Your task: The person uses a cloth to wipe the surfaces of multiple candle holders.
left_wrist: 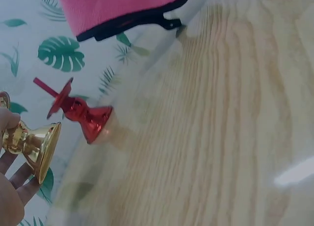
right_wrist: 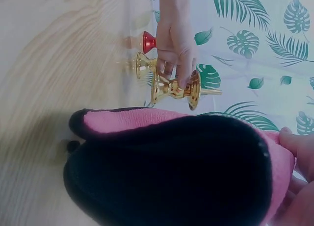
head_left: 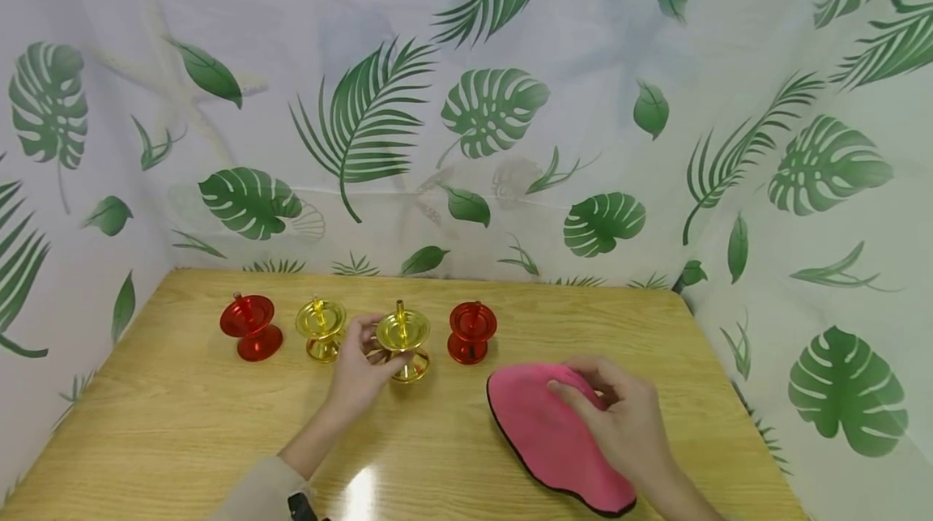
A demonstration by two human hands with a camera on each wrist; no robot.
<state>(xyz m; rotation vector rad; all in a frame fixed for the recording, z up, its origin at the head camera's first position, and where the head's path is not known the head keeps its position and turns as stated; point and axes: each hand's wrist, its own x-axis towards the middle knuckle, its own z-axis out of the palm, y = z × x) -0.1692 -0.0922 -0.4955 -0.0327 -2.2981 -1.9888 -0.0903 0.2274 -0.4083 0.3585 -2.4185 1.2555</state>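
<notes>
My left hand [head_left: 362,363] grips a shiny gold candle holder [head_left: 403,330] by its narrow waist. The holder stands upright, with a wide dish, an upright central spike and a flared base. To its left is a second gold candle holder [head_left: 321,317]; a red candle holder [head_left: 472,330] stands to its right. My right hand [head_left: 619,412] pinches the upper edge of a soft pink cloth piece [head_left: 539,424] trimmed in black. In the right wrist view the pink piece [right_wrist: 127,120] shows a dark inner side and bulges open towards the camera.
Another red candle holder [head_left: 251,326] stands at the far left of the row. Light wood tabletop [head_left: 182,440] runs under everything. Behind and along both sides hangs a white leaf-print sheet [head_left: 408,19]. The left wrist view shows a small black tab [left_wrist: 169,23] on the cloth's edge.
</notes>
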